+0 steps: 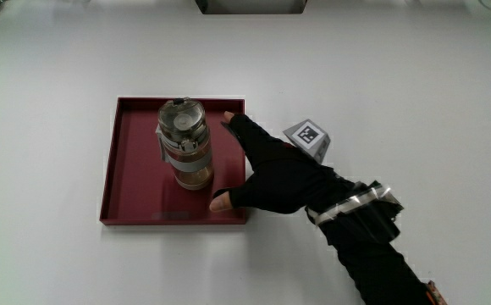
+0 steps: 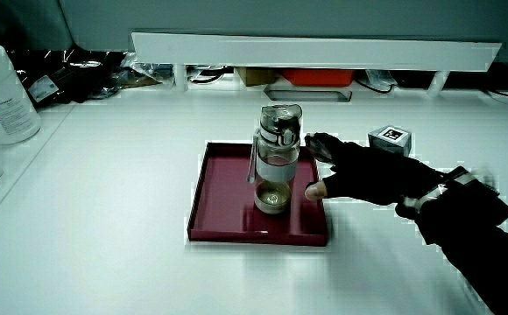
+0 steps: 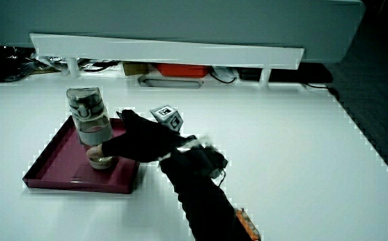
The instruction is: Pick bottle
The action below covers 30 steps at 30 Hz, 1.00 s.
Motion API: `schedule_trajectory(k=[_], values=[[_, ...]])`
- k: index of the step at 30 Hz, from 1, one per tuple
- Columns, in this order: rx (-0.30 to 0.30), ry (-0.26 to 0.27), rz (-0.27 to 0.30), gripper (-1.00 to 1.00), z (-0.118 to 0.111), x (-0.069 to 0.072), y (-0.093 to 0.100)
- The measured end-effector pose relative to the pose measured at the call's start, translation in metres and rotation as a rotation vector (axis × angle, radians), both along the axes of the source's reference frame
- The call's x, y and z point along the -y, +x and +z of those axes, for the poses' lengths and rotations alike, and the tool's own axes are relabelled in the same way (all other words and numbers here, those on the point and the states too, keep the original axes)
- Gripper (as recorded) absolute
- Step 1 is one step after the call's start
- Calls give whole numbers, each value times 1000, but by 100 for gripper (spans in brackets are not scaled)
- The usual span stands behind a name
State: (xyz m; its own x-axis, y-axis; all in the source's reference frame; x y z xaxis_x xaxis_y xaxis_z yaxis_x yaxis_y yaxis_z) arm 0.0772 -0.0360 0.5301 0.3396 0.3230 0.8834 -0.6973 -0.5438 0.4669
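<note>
A clear bottle [image 1: 185, 144] with a grey cap and grey band stands upright in a dark red tray [image 1: 131, 182]; both side views show it too, bottle [image 2: 276, 157] in tray [image 2: 223, 206], bottle [image 3: 91, 127] in tray [image 3: 53, 161]. The gloved hand [image 1: 267, 169] reaches over the tray's edge beside the bottle, fingers spread, one fingertip near the bottle's cap level and the thumb near the bottle's base. Nothing is held; a gap shows between hand and bottle. The patterned cube [image 1: 307, 138] sits on the hand's back.
A low white partition [image 2: 315, 48] runs along the table's edge farthest from the person, with cables and an orange item under it. A white canister [image 2: 0, 96] stands at the table's edge in a side view. A dark box [image 1: 250, 5] sits near the partition.
</note>
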Motion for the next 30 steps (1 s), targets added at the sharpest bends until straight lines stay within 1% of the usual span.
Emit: schedule_trajectory(k=[1, 2, 3, 4, 6, 7, 8, 9, 10, 11, 12, 13, 14, 15, 16, 17, 18, 20, 21, 22, 23, 25, 27, 28, 29, 30], values=[[12, -1, 4, 0, 4, 0, -2], [10, -7, 3, 0, 9, 1, -4], [22, -14, 5, 0, 8, 0, -7], [14, -14, 5, 0, 11, 0, -9], [7, -32, 12, 0, 14, 0, -13], [10, -23, 12, 0, 16, 0, -15], [16, -25, 16, 0, 21, 0, -17], [-2, -40, 25, 0, 21, 0, -18], [11, -35, 25, 0, 26, 1, -21], [-30, 21, 72, 0, 23, 1, -22], [-40, 16, 74, 0, 31, 0, -23], [10, -37, 30, 0, 30, 0, -25], [-28, 5, 82, 0, 28, -1, -26], [10, -39, 36, 0, 34, -1, -27], [-44, 2, 89, 0, 33, -2, -27], [-46, 14, 89, 0, 33, -2, -29], [-43, 10, 94, 0, 35, -3, -29], [-40, 24, 120, 0, 33, -5, -28], [-39, 37, 132, 0, 36, -5, -28], [-35, 34, 140, 0, 34, -5, -28], [14, 1, 104, 5, 39, -6, -28], [25, -10, 120, 15, 37, -6, -27], [23, 17, 153, 25, 41, -7, -25], [30, 25, 178, 30, 39, -7, -24], [23, 29, 196, 35, 38, -8, -23], [27, 46, 214, 40, 40, -8, -22]])
